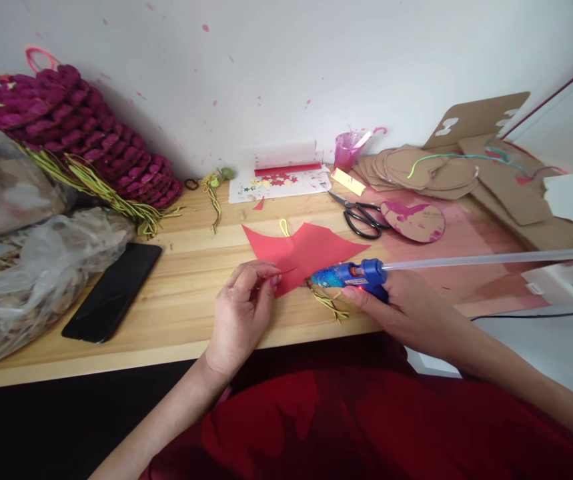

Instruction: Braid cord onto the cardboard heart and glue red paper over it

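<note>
My right hand (396, 307) is closed round a blue hot glue gun (351, 275), with a long clear glue stick (466, 259) jutting from its back. The gun's nozzle points left at a red paper piece (311, 247) with pointed corners. My left hand (249, 293) pinches the lower left part of this paper between thumb and fingers. A yellow cord loop (284, 227) shows behind the paper's upper edge. Yellow-green cord ends (331, 305) lie below the nozzle, partly hidden by the gun.
A black phone (113, 293) and plastic bags (31, 280) lie left, beneath a magenta layered ornament (81, 127). Black-handled scissors (363, 219), a paint-stained cardboard heart (413, 221), stacked cardboard (406, 170), a pink cup (348, 151) and star confetti (276, 180) sit toward the wall.
</note>
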`<state>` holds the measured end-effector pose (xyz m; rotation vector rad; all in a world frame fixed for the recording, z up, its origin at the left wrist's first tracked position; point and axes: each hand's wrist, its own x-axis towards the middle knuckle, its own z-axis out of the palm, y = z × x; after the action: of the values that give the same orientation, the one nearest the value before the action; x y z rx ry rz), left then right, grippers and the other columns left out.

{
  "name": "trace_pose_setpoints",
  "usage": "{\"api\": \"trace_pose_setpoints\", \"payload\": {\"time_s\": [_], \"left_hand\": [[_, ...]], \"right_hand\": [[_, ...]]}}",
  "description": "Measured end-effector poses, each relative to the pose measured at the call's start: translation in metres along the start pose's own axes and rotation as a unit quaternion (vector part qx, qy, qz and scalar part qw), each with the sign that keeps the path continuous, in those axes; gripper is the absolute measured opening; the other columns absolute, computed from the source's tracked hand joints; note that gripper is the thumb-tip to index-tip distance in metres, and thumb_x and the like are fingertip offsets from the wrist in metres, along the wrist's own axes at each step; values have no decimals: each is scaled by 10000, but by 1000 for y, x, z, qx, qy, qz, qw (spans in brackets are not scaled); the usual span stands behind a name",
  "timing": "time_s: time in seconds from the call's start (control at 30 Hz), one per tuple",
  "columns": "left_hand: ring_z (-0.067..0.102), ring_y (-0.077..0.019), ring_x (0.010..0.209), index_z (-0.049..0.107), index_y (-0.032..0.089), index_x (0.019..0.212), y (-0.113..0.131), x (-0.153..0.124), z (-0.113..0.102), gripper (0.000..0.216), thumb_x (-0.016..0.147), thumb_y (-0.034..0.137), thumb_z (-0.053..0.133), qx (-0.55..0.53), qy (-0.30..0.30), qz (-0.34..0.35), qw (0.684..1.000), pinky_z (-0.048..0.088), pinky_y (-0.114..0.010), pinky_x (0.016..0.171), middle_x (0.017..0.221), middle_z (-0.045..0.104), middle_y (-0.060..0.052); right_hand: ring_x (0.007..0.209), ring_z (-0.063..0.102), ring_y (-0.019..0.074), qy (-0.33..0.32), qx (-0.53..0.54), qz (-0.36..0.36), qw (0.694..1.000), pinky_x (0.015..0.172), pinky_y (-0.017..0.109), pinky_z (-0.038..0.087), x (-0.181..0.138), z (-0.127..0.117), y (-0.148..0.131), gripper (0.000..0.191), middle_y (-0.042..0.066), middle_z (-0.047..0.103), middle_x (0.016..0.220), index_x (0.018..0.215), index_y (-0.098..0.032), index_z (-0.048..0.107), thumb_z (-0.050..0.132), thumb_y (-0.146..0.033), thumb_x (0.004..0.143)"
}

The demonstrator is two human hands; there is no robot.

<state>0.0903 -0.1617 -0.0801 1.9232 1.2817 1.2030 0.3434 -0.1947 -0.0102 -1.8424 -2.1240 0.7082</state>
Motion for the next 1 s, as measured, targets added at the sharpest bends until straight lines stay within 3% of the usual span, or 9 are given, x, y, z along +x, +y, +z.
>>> {"api": "trace_pose_setpoints", "payload": {"time_s": [0.57, 1.0], "left_hand": [[718, -177, 959, 634, 216, 1038, -1, 0, -1, 117, 943, 175, 580, 1, 0, 0, 1000, 622, -301, 800, 1123, 667, -74], [712, -184, 991, 647, 211, 1040, 1, 0, -2, 125, 939, 170, 586, 6, -1, 4, 1000, 625, -301, 802, 1125, 665, -82]], "right_hand": [[566, 496, 174, 0, -25, 48, 999, 556, 314, 311, -3, -10, 13, 473, 22, 577, 608, 630, -221, 442, 405, -568, 950], [544, 487, 173, 18, -31, 41, 998, 537, 313, 302, -3, -14, 16, 449, 25, 584, 597, 630, -223, 446, 435, -538, 949]]}}
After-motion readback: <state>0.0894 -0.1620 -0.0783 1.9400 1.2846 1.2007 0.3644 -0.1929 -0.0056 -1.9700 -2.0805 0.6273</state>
